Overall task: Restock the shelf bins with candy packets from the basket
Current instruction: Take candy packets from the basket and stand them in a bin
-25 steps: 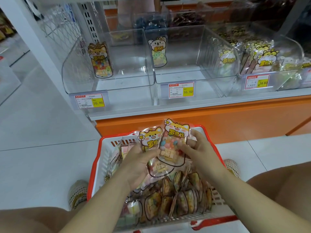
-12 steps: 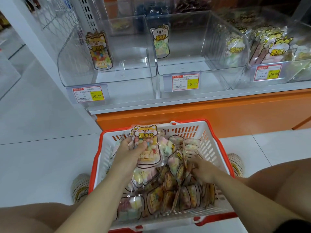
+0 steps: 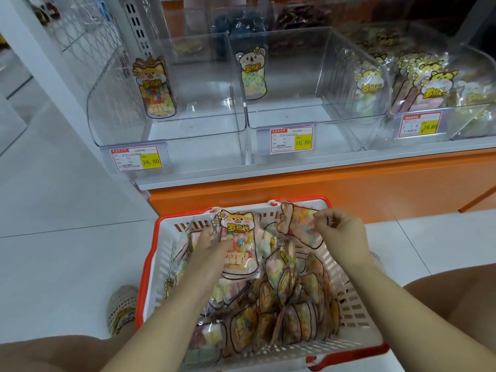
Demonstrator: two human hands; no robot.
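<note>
Gripping a fox packet [image 3: 239, 245] in your left hand [image 3: 212, 253] over the basket [image 3: 142, 291], you pinch a second packet [image 3: 298, 226] by its edge with your right hand [image 3: 342, 232] at 1 o'clock. So thin a hold may drop it short of the shelf bin [image 3: 115, 108] at 11 o'clock. Half a second earlier, that hand dug among the packets below.

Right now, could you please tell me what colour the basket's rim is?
Orange-red, on the basket rim, clearest in the head view.

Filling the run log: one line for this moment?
left hand holds packet | right hand pinches second packet | both above basket
</note>
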